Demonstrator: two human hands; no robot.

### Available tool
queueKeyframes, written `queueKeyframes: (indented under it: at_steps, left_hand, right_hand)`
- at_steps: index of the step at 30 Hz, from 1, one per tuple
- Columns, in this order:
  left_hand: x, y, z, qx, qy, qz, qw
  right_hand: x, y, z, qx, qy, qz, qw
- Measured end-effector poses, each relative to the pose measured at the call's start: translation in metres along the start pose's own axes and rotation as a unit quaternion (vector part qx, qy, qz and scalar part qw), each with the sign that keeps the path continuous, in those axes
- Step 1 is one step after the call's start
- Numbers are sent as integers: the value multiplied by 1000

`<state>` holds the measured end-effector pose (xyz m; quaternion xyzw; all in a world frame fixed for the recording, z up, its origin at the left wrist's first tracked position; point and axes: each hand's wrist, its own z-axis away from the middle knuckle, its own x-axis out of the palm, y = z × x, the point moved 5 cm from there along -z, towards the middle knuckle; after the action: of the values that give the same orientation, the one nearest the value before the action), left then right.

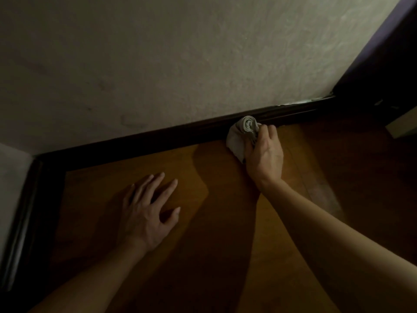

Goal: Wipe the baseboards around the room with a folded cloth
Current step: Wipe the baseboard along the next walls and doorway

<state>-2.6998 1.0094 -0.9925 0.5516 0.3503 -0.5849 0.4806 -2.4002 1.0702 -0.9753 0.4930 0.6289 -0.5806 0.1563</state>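
Down at floor level, the right hand (pixel 262 152) grips a bunched, pale grey folded cloth (pixel 241 134), fingers curled round it, and holds it against the dark brown wooden baseboard (pixel 158 138) where that strip meets the floor. The cloth's rolled end sits at the baseboard's upper edge, while a loose corner hangs toward the glossy orange-brown wooden floor (pixel 203 222) (whether it touches the boards cannot be told). The left hand (pixel 146 213) lies well apart from the right one, fingers straight and spread, palm down on the floor, holding nothing. Above the baseboard rises a rough-textured off-white plaster wall (pixel 180 53). At the left the baseboard turns a corner and runs toward the camera. On the far right stands a dark purple upright panel (pixel 383 53), its nature unclear in the dim light.
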Motion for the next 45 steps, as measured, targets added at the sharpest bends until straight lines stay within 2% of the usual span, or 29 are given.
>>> queueKeyframes:
  at_steps: [4, 8, 10, 14, 17, 25, 31, 35, 39, 43, 45]
  left_hand:
    - [-1, 0, -1, 1, -1, 1, 1000]
    - [-1, 0, 0, 2, 2, -6, 1000]
    - [-1, -1, 0, 1, -2, -9, 1000]
    - [-1, -1, -1, 5, -6, -7, 1000]
    - [-2, -1, -1, 4, -5, -3, 1000]
    - [2, -2, 1, -1, -1, -4, 1000]
    - [1, 0, 0, -1, 11, 3, 1000]
    - [3, 0, 0, -4, 8, 9, 1000]
    - [2, 0, 0, -6, 7, 5, 1000]
    - [2, -1, 0, -9, 3, 2, 1000]
    - [2, -1, 0, -7, 3, 3, 1000]
  right_hand:
    - [13, -23, 2, -74, -44, -9, 996]
    - [9, -16, 5, -18, -3, -31, 999]
    - [12, -25, 10, -17, 8, -37, 999]
    - [31, -54, 17, -82, -50, -23, 995]
    - [30, -55, 14, -112, -56, -6, 992]
    - [-11, 17, -7, 17, 19, 10, 1000]
    - [-9, 12, -12, -30, -19, 42, 999]
    - [-14, 19, -9, 14, 15, 27, 999]
    - [-7, 9, -10, -45, -20, 31, 998]
    - [-14, 22, -6, 25, 24, 6, 999]
    - [-10, 13, -4, 9, 7, -3, 1000]
